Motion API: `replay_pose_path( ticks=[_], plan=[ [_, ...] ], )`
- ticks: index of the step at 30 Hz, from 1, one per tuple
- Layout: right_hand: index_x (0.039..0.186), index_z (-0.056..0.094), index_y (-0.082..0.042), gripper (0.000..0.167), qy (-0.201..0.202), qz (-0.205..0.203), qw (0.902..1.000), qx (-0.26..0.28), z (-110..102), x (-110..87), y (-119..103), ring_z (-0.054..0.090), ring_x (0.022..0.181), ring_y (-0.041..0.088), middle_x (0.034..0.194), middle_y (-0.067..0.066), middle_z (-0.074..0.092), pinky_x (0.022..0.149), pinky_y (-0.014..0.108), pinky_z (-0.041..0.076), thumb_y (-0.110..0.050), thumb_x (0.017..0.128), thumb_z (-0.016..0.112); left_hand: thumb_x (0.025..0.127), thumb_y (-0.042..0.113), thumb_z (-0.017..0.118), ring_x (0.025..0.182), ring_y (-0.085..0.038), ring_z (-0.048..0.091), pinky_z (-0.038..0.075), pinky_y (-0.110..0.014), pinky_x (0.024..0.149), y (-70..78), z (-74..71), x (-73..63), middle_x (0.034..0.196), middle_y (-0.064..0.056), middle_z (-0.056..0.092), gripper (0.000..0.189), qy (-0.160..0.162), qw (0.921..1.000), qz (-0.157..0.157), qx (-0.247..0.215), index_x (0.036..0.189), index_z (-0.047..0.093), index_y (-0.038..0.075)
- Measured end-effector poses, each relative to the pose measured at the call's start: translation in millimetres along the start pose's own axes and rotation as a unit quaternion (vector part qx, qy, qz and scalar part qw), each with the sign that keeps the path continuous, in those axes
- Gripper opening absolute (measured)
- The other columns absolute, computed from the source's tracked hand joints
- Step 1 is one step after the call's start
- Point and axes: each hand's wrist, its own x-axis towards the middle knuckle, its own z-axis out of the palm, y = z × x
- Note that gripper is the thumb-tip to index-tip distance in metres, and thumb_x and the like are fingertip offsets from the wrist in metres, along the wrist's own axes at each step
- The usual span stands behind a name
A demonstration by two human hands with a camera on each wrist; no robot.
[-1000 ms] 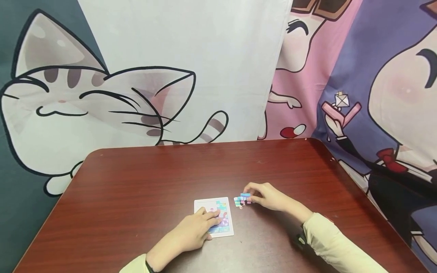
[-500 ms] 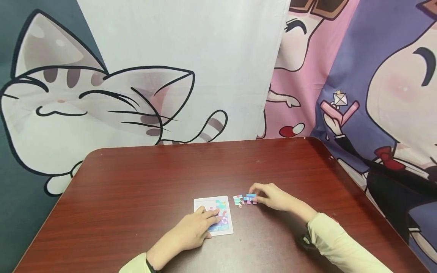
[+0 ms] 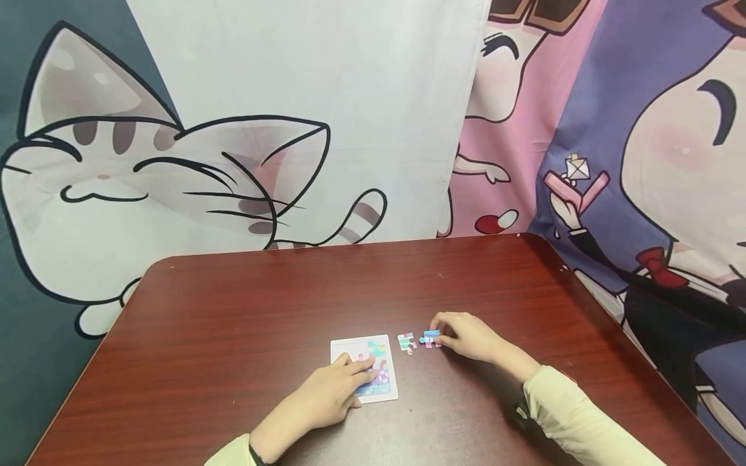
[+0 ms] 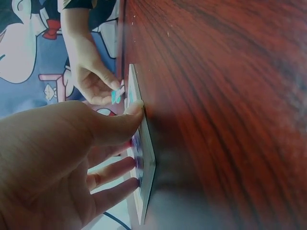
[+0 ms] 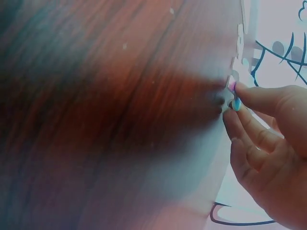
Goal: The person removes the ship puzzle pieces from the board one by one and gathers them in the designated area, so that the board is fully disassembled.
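Note:
On the table lies a jigsaw board (image 3: pixel 383 396) with a white frame and pastel pieces set in it. My left hand (image 3: pixel 329 391) rests on it, fingers stretched over its left part and hiding some of the picture. In the left wrist view, the thumb (image 4: pixel 129 120) lies at the board's edge and the fingertips touch its face. To the board's right, my right hand (image 3: pixel 469 335) pinches a blue and pink puzzle piece (image 3: pixel 430 336) between thumb and fingers, low over the table. A second puzzle piece (image 3: pixel 406 342), mint, white and pink, lies between board and right hand.
The reddish-brown wooden table (image 3: pixel 262 298) has rounded far corners. Directly behind it hangs a cloth backdrop (image 3: pixel 402 129) printed with a cartoon cat and figures.
My right hand has drawn the blue and pink puzzle piece to the right, so a gap now shows between it and the other loose piece. My left hand stays on the board.

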Motion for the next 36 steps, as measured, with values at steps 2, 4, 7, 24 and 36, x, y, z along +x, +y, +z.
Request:
replay_pose_path(
  ticks=[2, 4, 7, 24, 36],
  plan=[
    [0.090, 0.061, -0.017, 0.016, -0.001, 0.002, 1.0000, -0.003, -0.4, 0.4, 0.1, 0.049, 0.065, 0.001, 0.075, -0.011, 0.059, 0.057, 0.019, 0.041, -0.011, 0.080, 0.072, 0.079, 0.028, 0.071, 0.084, -0.008, 0.044, 0.044, -0.015, 0.059, -0.4, 0.4, 0.1, 0.135, -0.001, 0.053, 0.049, 0.001, 1.0000, 0.000, -0.001, 0.125, 0.061, 0.014],
    [0.090, 0.061, -0.015, 0.015, -0.002, 0.000, 1.0000, 0.005, -0.7, 0.9, 0.6, 0.049, 0.065, 0.002, 0.074, -0.010, 0.059, 0.057, 0.020, 0.042, -0.010, 0.080, 0.072, 0.078, 0.028, 0.071, 0.084, -0.008, 0.044, 0.044, -0.015, 0.058, -0.7, 0.7, 0.2, 0.135, -0.001, 0.053, 0.050, 0.002, 1.0000, -0.001, -0.002, 0.125, 0.061, 0.014],
    [0.090, 0.061, -0.012, 0.014, -0.007, -0.008, 0.9996, 0.025, -1.0, 2.6, 2.1, 0.049, 0.066, 0.003, 0.073, -0.009, 0.057, 0.058, 0.020, 0.042, -0.008, 0.081, 0.071, 0.079, 0.028, 0.071, 0.086, -0.007, 0.045, 0.046, -0.016, 0.057, -0.4, 1.8, -0.5, 0.136, 0.003, 0.052, 0.050, 0.007, 0.9999, 0.001, 0.008, 0.127, 0.060, 0.016],
    [0.093, 0.063, -0.010, 0.013, -0.034, 0.002, 0.9973, 0.065, -0.8, 6.9, 7.7, 0.044, 0.064, 0.002, 0.070, -0.009, 0.052, 0.056, 0.019, 0.040, -0.006, 0.082, 0.069, 0.082, 0.023, 0.069, 0.092, -0.008, 0.047, 0.049, -0.018, 0.059, 0.4, 4.1, -3.1, 0.137, 0.003, 0.051, 0.049, 0.024, 0.9997, 0.010, -0.001, 0.129, 0.058, 0.014],
    [0.098, 0.062, -0.009, 0.023, 0.010, -0.009, 0.9984, 0.055, -1.1, 8.7, 7.3, 0.046, 0.062, 0.003, 0.070, -0.009, 0.052, 0.056, 0.019, 0.043, -0.009, 0.078, 0.074, 0.082, 0.023, 0.068, 0.090, -0.009, 0.047, 0.049, -0.018, 0.065, -1.7, 3.3, -2.7, 0.136, 0.001, 0.052, 0.049, 0.029, 0.9991, 0.028, 0.012, 0.129, 0.058, 0.013]
  ],
)
